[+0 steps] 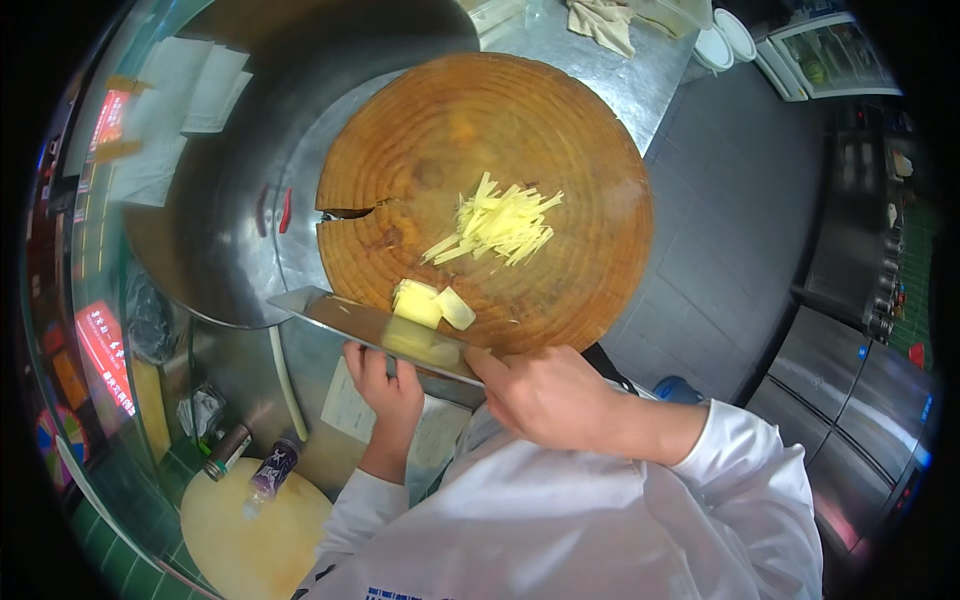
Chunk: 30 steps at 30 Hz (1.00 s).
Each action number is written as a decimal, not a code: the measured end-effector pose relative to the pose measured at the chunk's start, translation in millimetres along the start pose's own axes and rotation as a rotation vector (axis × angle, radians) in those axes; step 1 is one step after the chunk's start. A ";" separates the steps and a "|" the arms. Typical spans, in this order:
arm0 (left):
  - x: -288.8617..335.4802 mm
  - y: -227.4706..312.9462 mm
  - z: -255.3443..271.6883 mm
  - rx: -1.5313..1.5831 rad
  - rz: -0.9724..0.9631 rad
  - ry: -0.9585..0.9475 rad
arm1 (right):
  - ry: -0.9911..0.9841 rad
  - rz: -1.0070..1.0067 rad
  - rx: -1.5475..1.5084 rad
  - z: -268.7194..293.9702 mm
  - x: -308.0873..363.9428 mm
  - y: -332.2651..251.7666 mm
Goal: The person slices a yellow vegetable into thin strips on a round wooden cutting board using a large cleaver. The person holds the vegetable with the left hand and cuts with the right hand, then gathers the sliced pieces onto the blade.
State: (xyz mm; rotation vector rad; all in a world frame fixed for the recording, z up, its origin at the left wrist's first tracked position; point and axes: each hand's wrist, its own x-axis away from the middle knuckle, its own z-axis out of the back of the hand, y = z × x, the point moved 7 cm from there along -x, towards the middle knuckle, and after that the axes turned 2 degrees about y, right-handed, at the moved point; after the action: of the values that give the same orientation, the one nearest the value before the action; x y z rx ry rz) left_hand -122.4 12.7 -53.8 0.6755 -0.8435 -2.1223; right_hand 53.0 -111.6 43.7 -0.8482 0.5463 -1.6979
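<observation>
My right hand (550, 400) grips a broad kitchen cleaver (350, 318) by its handle, at the near edge of a round wooden chopping block (580, 150). The blade slants up to the left, and its face mirrors the yellow pieces behind it. Against the near side of the blade is my left hand (388, 395), its fingers stretched up and apart, the tips at the blade's edge. Just beyond the blade sit a thick pale yellow vegetable chunk (416, 303) and a thin slice (456, 309). Farther off, mid-block, lies a loose heap of thin yellow strips (500, 222).
A deep metal basin (200, 255) stands left of the block, red chillies (286, 210) beside it. The block has a crack (345, 213). Near left are a round pale board (250, 540) and a purple-labelled bottle (273, 470). A cloth (603, 22) lies on the far metal counter.
</observation>
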 end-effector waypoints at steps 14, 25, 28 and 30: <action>7.2 -0.9 0.8 -0.044 -0.066 0.026 | -0.133 -0.091 0.024 34.6 79.6 -14.3; 3.9 2.9 1.0 -0.082 -0.087 0.005 | -0.155 -0.117 0.011 22.4 54.0 -11.8; 3.4 3.0 1.4 -0.068 -0.070 -0.007 | -0.148 -0.117 0.018 18.3 44.2 -10.6; 1.1 4.4 2.2 -0.049 -0.080 0.031 | -0.131 -0.109 0.022 12.9 36.9 -9.9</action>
State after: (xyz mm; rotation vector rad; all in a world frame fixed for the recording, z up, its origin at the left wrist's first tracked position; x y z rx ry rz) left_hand -122.6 10.3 -49.3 0.7251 -0.7566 -2.1907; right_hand 51.6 -143.1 68.7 -0.9808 0.3979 -1.7289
